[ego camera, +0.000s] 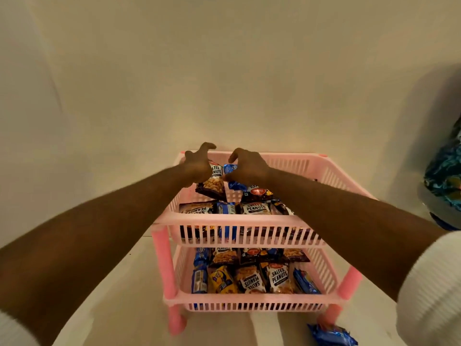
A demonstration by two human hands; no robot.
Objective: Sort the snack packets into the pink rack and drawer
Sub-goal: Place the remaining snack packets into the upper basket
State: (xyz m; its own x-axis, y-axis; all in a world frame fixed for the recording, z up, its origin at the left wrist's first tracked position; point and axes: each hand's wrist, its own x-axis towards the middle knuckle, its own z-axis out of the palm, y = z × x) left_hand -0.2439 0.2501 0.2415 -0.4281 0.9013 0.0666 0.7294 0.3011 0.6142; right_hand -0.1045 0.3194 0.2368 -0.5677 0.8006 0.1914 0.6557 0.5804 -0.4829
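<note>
A pink two-tier rack stands on a pale surface against the wall. Both my hands reach into the back of its top basket. My left hand grips a salted peanuts packet by its top, tilted upright. My right hand pinches a blue packet next to it. Along the front of the top basket lie more peanut packets and a blue one. The lower basket holds several packets: peanuts, blue biscuit packs and a yellow one.
A loose blue packet lies on the surface by the rack's front right leg. A person in patterned blue clothing is at the right edge. The wall is directly behind the rack.
</note>
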